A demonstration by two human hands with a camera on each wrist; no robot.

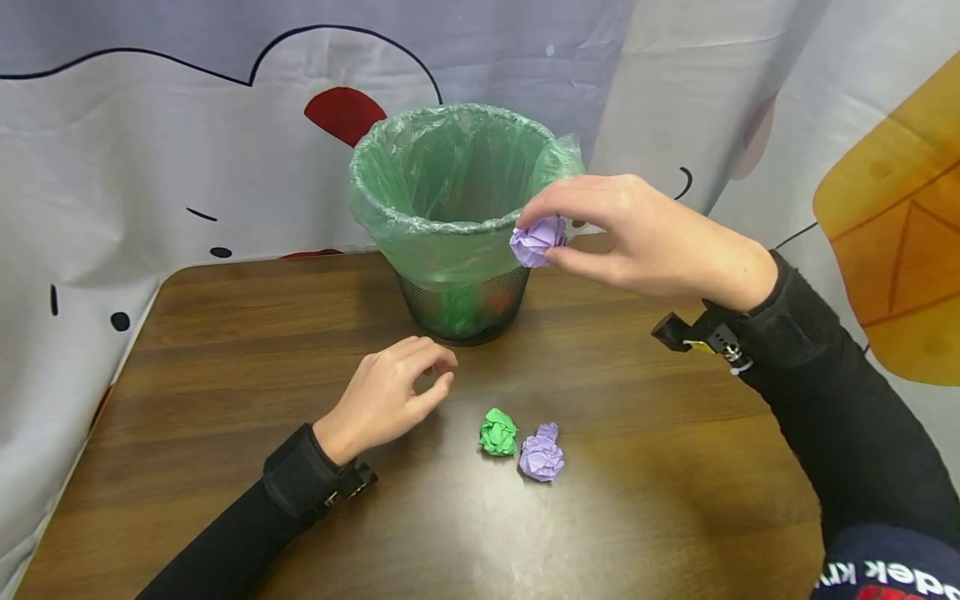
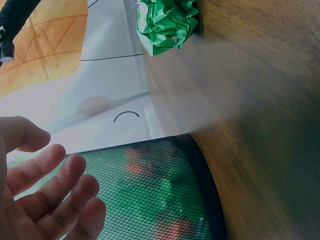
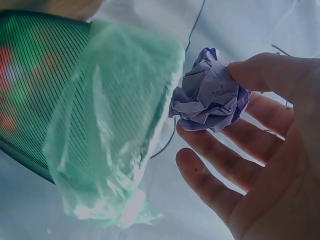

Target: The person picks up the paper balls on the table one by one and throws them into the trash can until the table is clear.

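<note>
My right hand (image 1: 626, 233) pinches a crumpled purple paper ball (image 1: 537, 241) between thumb and fingers, beside the right front rim of the waste bin. In the right wrist view the same purple ball (image 3: 212, 92) shows close to the bag's edge. The mesh waste bin (image 1: 468, 312) is lined with a green plastic bag (image 1: 442, 250) folded over its rim. Loosely bent and holding nothing, my left hand (image 1: 390, 392) hovers low in front of the bin. A crumpled green paper ball (image 1: 498, 432) and another purple paper ball (image 1: 542, 454) lie side by side on the table.
The brown wooden table (image 1: 225, 350) reaches back to a printed curtain (image 1: 112, 167). Through the mesh, blurred red and green shapes (image 2: 165, 195) show inside the bin. A loose end of the bag (image 3: 120, 205) hangs out at the bin's right side.
</note>
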